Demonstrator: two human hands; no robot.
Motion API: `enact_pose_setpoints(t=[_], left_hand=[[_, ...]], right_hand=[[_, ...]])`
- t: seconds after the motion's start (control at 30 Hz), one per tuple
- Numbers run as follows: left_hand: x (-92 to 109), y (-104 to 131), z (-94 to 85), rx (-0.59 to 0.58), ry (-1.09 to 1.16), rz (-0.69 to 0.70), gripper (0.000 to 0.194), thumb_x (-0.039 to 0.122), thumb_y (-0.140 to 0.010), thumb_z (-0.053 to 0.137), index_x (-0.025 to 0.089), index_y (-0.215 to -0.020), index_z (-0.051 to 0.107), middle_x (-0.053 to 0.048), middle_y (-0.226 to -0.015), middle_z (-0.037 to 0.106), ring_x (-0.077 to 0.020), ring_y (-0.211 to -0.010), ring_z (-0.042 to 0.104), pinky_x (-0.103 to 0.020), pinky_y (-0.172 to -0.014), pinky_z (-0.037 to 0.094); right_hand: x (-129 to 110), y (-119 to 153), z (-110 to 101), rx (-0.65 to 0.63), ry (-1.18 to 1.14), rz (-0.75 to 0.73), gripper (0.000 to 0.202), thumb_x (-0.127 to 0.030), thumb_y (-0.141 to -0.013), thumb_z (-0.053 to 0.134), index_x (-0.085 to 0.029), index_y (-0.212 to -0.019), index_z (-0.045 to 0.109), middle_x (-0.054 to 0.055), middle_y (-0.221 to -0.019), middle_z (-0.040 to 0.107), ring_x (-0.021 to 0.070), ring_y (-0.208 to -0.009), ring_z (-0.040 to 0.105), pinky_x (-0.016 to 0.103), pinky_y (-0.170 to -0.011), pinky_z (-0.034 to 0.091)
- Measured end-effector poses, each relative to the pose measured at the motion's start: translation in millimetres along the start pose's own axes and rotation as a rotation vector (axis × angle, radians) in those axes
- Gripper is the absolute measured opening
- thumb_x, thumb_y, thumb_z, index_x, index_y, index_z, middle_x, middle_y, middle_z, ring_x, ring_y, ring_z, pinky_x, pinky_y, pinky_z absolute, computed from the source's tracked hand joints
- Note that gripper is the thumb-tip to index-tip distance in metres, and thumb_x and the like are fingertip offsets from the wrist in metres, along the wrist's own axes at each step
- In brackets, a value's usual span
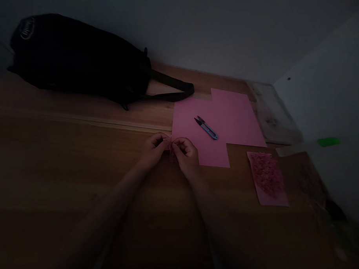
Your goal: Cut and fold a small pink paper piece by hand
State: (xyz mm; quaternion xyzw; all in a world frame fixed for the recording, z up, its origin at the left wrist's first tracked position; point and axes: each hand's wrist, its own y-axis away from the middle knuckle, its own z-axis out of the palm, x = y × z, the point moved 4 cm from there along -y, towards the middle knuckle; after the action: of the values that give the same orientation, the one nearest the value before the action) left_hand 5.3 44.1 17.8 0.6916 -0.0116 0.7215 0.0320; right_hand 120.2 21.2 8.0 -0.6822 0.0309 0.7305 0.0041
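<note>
Both hands meet over the wooden table (80, 161), fingertips close together. My left hand (155, 150) is closed in a pinch on a small pink piece, thin and partly hidden by the fingers. The same pink piece is pinched by my right hand (184, 153), just beside it. Its exact shape is hard to make out in the dim light. Behind the hands lie overlapping pink sheets (234, 117). Small thread snips (207, 129) with dark blades and a bluish handle rest on them, blades pointing up and left.
A black bag (79, 55) lies at the back left, its strap (177, 85) reaching towards the sheets. At the right, a pile of pink bits (267, 174) sits on a small pink sheet (274, 200). Clear plastic packaging (273, 115) and green tape (328, 141) are near the wall.
</note>
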Motion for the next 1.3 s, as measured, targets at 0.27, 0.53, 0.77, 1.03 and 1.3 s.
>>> enact_pose_setpoints(t=[0.27,0.53,0.77,1.03,1.3], left_hand=[[1.6,1.2,0.4,0.004,-0.007,-0.007,0.013,0.023,-0.071,0.057,0.018,-0.059,0.055,0.004,-0.057,0.049,-0.0094,-0.056,0.047,-0.022,-0.057,0.043],[-1.2,-0.7,-0.2,-0.010,-0.009,0.023,0.015,0.026,-0.071,0.057,0.018,-0.059,0.054,0.003,-0.059,0.051,-0.0093,-0.057,0.048,-0.022,-0.058,0.043],[-3.4,-0.8,-1.6,-0.029,-0.012,0.071,0.014,0.027,-0.070,0.059,0.017,-0.061,0.056,0.002,-0.063,0.056,-0.0098,-0.059,0.051,-0.023,-0.059,0.044],[-7.3,-2.1,-4.1,-0.005,0.021,0.048,0.017,0.033,-0.066,0.067,0.016,-0.065,0.062,-0.001,-0.073,0.063,-0.0126,-0.068,0.058,-0.025,-0.064,0.048],[-6.4,-2.0,-3.9,-0.005,-0.028,0.086,0.012,0.030,-0.066,0.069,0.017,-0.066,0.067,-0.002,-0.073,0.066,-0.0140,-0.071,0.060,-0.026,-0.068,0.048]], right_hand=[[0.7,0.1,-0.7,0.025,-0.002,0.024,0.011,-0.031,-0.074,0.056,-0.021,-0.076,0.052,-0.007,-0.051,0.050,0.0080,-0.042,0.046,0.020,-0.041,0.039],[1.2,0.3,-0.5,0.013,-0.009,0.031,0.014,-0.033,-0.074,0.057,-0.021,-0.081,0.054,-0.008,-0.049,0.050,0.0080,-0.041,0.046,0.021,-0.042,0.038],[1.8,-0.2,-1.1,0.018,-0.003,0.059,0.015,-0.033,-0.072,0.057,-0.020,-0.081,0.057,-0.007,-0.050,0.051,0.0080,-0.041,0.047,0.021,-0.041,0.038],[1.8,-1.2,-0.5,-0.001,-0.106,0.092,0.017,-0.033,-0.070,0.059,-0.017,-0.075,0.059,-0.006,-0.046,0.053,0.0066,-0.038,0.046,0.019,-0.038,0.037],[2.6,-1.9,-3.5,0.015,-0.100,0.113,0.018,-0.035,-0.070,0.060,-0.017,-0.072,0.060,-0.006,-0.046,0.053,0.0060,-0.037,0.046,0.017,-0.036,0.036]])
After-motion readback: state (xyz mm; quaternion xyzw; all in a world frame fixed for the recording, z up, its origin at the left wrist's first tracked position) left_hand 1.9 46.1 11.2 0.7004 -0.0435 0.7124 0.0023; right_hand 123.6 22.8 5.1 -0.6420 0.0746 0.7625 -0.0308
